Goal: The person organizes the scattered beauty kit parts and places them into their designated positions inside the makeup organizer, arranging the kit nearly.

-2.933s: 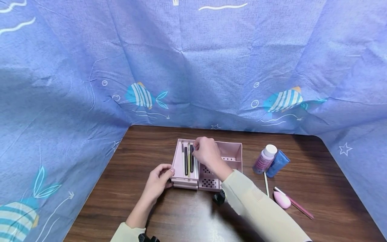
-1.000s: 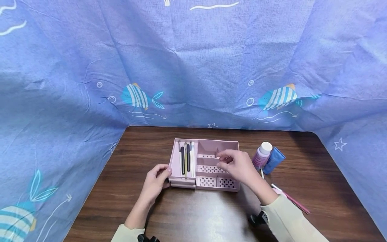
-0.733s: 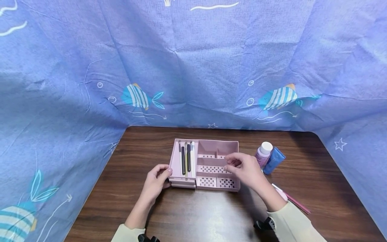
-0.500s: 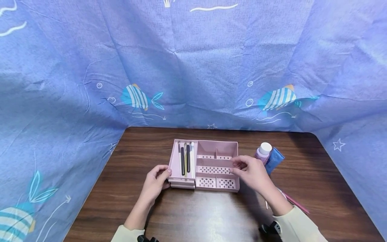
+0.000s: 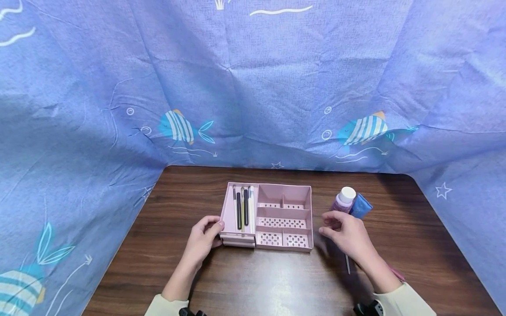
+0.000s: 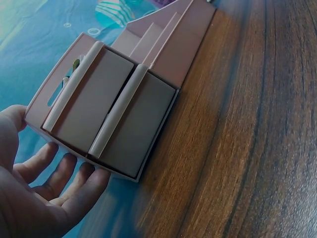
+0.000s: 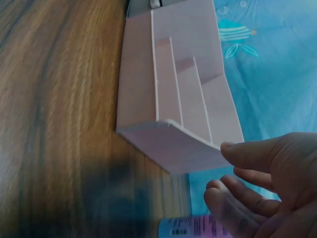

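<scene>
My left hand (image 5: 203, 239) grips the left front corner of a pink makeup organizer (image 5: 227, 219), thumb at the top edge and fingers along its side. The left wrist view shows two front drawers (image 6: 131, 124), both closed. Several makeup brushes and pens (image 5: 243, 208) lie side by side in the organizer's top left tray. My right hand (image 5: 349, 235) is to the right of the organizer, fingers loosely curled and holding nothing. Just beyond it stands a purple bottle with a white cap (image 5: 348, 194), its lower part hidden by the hand in the head view.
A blue tube (image 5: 361, 206) leans beside the bottle. A thin white stick (image 5: 347, 264) lies below the right hand. The end of a pink pencil-like stick (image 5: 397, 274) shows past the right forearm. The organizer's right side has several low compartments (image 5: 282, 224). A blue fish-print cloth (image 5: 253, 87) hangs behind the table.
My right hand has left the brush tray and moved right across the compartments to beside the bottle. A pink sponge seen earlier is now hidden by the right arm. My left hand keeps its place.
</scene>
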A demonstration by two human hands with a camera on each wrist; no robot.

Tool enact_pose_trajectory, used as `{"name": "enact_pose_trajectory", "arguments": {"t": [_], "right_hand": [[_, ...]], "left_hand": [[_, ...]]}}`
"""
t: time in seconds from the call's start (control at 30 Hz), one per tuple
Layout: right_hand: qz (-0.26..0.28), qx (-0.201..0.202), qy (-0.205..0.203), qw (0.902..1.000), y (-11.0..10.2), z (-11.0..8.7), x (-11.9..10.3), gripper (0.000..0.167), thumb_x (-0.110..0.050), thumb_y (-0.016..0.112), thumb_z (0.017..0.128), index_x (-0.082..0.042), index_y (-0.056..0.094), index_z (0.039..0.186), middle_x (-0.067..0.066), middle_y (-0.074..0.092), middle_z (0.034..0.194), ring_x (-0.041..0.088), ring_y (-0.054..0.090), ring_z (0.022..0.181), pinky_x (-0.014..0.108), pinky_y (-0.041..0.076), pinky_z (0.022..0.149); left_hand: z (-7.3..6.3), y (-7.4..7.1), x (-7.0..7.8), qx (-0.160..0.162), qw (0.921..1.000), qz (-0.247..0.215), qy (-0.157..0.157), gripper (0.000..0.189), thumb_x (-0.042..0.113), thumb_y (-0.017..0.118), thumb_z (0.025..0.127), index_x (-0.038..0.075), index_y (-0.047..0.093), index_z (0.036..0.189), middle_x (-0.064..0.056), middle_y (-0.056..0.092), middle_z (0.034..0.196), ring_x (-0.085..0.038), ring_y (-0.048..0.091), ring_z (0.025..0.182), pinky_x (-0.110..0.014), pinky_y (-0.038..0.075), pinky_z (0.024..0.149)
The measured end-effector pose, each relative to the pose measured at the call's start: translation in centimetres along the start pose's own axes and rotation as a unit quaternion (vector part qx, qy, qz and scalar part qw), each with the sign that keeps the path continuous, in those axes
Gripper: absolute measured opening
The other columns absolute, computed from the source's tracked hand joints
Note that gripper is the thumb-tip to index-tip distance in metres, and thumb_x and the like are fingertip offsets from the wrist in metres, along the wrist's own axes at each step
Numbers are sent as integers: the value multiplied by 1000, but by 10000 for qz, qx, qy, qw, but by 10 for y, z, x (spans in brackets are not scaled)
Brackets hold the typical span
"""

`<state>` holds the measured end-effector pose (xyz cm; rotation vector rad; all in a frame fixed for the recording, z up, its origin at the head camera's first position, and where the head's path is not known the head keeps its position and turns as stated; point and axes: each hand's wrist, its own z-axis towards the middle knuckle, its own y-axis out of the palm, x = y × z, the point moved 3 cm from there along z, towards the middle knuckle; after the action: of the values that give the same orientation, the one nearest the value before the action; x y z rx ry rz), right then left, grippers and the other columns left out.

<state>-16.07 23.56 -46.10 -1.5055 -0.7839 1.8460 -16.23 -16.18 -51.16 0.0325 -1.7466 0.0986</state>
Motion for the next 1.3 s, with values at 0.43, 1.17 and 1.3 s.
{"name": "enact_pose_trajectory", "arguments": {"t": [0.43,1.17,1.3], "right_hand": [[-600,-326,735,9950,-2,-13,27,43,-25,82,84,-2,71,118,17,77,97,33,75,91,56,56,78],[-864,-563,1114,9884,9,-18,35,46,-27,82,82,-2,72,119,2,66,79,25,60,76,40,47,61],[-838,-582,1102,9887,10,-19,37,47,-25,83,80,-2,72,119,3,66,79,23,59,75,40,48,62]], "left_hand": [[0,-1,1,7,10000,19,-2,28,15,67,99,0,64,122,-8,66,102,-16,64,93,-39,64,74],[0,0,0,-12,10000,35,4,28,15,67,99,0,65,122,-9,66,102,-16,64,91,-38,64,74],[0,0,0,-5,10000,49,11,27,15,67,99,1,65,122,-8,66,101,-16,64,90,-39,64,73]]}}
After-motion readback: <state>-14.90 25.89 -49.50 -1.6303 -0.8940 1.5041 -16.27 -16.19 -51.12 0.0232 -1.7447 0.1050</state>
